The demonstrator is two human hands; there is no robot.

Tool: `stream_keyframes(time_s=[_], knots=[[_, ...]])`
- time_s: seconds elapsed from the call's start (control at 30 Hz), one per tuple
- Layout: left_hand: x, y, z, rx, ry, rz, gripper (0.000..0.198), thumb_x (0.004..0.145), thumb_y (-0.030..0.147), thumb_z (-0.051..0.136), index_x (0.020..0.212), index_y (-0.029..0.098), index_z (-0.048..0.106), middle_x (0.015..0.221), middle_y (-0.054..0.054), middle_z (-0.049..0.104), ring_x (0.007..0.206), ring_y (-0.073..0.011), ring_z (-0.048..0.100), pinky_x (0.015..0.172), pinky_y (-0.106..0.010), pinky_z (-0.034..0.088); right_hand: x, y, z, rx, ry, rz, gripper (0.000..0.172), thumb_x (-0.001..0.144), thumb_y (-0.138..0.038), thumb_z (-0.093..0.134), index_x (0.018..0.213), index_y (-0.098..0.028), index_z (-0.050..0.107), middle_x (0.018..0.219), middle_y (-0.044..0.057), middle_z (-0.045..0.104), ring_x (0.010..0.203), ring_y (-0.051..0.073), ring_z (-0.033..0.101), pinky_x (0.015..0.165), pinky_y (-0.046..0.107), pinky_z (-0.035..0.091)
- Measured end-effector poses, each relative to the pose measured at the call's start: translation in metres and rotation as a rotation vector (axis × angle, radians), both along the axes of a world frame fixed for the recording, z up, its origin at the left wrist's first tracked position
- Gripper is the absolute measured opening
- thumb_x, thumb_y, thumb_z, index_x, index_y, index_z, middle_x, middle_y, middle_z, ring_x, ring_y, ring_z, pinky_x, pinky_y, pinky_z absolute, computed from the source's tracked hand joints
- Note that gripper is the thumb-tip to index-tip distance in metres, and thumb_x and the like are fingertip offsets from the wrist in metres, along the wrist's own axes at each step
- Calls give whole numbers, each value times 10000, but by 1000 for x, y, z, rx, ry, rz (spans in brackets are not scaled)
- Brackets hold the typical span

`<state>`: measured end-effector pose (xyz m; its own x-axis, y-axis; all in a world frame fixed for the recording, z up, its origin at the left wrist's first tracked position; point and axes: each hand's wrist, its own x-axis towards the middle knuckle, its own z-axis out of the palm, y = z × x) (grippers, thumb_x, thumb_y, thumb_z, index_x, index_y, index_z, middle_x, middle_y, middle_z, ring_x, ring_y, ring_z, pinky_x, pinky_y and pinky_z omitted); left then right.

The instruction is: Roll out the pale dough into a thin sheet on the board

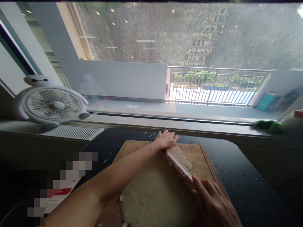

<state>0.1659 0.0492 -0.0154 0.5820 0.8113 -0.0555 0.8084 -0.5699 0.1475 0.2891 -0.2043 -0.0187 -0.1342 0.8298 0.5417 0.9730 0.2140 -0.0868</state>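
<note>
A wide, pale sheet of rolled dough point(153, 192) covers much of a wooden board point(196, 154), its far edge ragged. Diagonally across the dough lies a rolling pin point(178, 168) with red and white printing around it. My left hand point(167, 140) is at the pin's far end, the fingers stretched out and spread; the palm appears to rest over that end. My right hand point(213, 197) holds the near end, with thumb and fingers closed around it. The hand hides that end of the pin.
The board stands on a black table point(246, 170) with small crumbs on it. Beyond are a window sill point(142, 122), a white fan point(56, 104) at left and a green cloth point(267, 126) at right. A red-and-white item point(59, 197), partly blurred, is at lower left.
</note>
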Motion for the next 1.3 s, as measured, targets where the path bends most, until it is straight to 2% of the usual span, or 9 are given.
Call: stream_keyframes(time_s=[0.1,0.33,0.47,0.63,0.7,0.8,0.9,1.0,1.3], knots=[[1,-2,2,18,-26,12,596,872,562,108,1276,260,426,1360,-53,430,1308,-268,242,1019,-548,167,-1,2,-6,12,-12,-6,360,884,-291,374,1228,-294,482,889,46,588,827,181,584,685,273,517],[-51,-30,-4,9,-38,51,541,872,546,189,1280,283,430,1386,-49,401,1305,-271,264,1028,-555,124,-10,-6,-36,26,-9,20,410,871,-278,412,1280,-280,433,863,44,606,756,171,591,651,274,509],[-30,-18,-4,11,-162,137,556,841,602,238,1134,248,551,1238,-92,546,1210,-290,397,997,-539,200,1,0,-32,-41,-51,41,426,866,-317,438,1286,-253,425,906,47,607,793,169,596,635,253,508],[10,10,10,-42,-559,285,439,858,483,343,870,155,636,953,-89,658,964,-244,560,875,-368,375,7,6,-20,-160,72,-57,336,886,-364,396,1192,-270,500,943,35,590,832,162,594,685,260,489],[4,14,16,-28,-644,312,447,901,377,254,958,122,616,947,-78,647,899,-191,574,786,-277,412,7,5,-21,-177,185,-64,314,892,-383,378,1144,-272,530,928,22,593,783,144,598,659,243,476],[-30,5,19,28,-731,354,451,901,299,207,1066,93,574,979,-71,626,878,-147,558,733,-221,407,11,3,-26,-181,358,-68,324,888,-424,367,1068,-258,580,903,22,602,750,137,600,627,230,457],[-69,-15,15,26,-704,351,356,834,318,365,908,111,645,847,-50,642,793,-157,560,662,-222,402,15,2,-26,-190,466,-63,353,876,-453,373,1009,-231,613,879,31,612,744,141,601,625,231,445],[-90,-35,10,-75,-616,285,230,711,323,533,698,143,675,680,-20,635,659,-155,560,554,-213,378,15,3,-23,-189,490,-48,349,867,-458,384,979,-236,629,887,28,626,742,141,604,629,234,439],[-70,-38,18,-218,-485,237,171,588,190,591,713,174,706,691,-21,666,648,-149,574,534,-196,381,19,10,-35,-122,626,-62,427,851,-511,377,998,-198,629,934,60,641,816,176,600,664,258,449]])
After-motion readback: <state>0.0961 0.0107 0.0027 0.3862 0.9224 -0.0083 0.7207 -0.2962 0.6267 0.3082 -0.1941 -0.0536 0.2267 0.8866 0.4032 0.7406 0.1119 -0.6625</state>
